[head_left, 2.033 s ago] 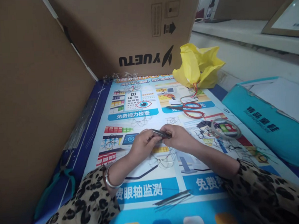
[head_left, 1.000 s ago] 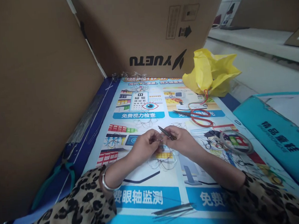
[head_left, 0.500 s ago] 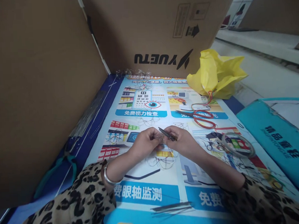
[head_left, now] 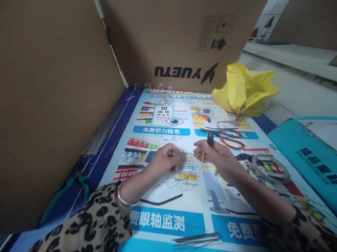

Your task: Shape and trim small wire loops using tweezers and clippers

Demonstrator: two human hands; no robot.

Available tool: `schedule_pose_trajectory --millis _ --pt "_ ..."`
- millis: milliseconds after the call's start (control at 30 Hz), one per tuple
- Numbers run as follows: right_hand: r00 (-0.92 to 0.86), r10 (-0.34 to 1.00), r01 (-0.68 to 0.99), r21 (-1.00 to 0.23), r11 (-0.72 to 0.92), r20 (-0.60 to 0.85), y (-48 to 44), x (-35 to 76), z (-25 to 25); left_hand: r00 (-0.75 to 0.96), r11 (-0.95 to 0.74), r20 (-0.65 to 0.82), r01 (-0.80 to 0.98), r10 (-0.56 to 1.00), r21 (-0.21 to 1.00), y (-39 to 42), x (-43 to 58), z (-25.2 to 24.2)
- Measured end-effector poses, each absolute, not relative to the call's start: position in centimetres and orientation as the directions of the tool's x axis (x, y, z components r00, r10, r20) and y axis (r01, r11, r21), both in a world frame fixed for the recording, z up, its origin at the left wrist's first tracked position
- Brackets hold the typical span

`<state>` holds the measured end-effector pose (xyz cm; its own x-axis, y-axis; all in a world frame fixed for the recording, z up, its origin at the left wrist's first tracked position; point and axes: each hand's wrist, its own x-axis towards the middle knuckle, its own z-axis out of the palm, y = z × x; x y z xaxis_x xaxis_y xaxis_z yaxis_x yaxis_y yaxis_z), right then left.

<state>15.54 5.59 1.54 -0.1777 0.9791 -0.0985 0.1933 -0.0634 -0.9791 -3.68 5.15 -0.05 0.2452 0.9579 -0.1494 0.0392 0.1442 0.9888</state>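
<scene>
My left hand is closed in a pinch on thin bent wire, whose loops spread out to the right and below the fingers. Small pliers with yellow handles rest in my right hand, their dark jaws pointing up and away from me. A gap separates the pliers from the wire. Just beyond my right hand lie scissors with red handles. Closer to me, several straight dark wires lie in a loose bundle on the printed poster.
Cardboard walls stand at the left and back. On the right are a yellow bag, a wire coil and a turquoise box. Teal-handled pliers and a bundle of wires lie on the left.
My right hand has moved right, away from my left hand, and the pliers in it have turned to point upward. My left hand stays nearly in place. The view has shifted slightly.
</scene>
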Motion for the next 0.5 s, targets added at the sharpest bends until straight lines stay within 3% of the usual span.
schedule_pose_trajectory --millis 300,500 --pt "-0.175 0.949 0.126 -0.962 -0.243 -0.263 5.58 15.61 1.87 0.239 0.185 -0.176 -0.016 0.955 0.983 5.07 -3.69 0.45" --pt "-0.24 0.875 -0.091 -0.887 -0.452 -0.421 5.84 15.82 1.78 0.214 0.201 -0.186 -0.05 0.959 0.978 5.12 -3.65 0.5"
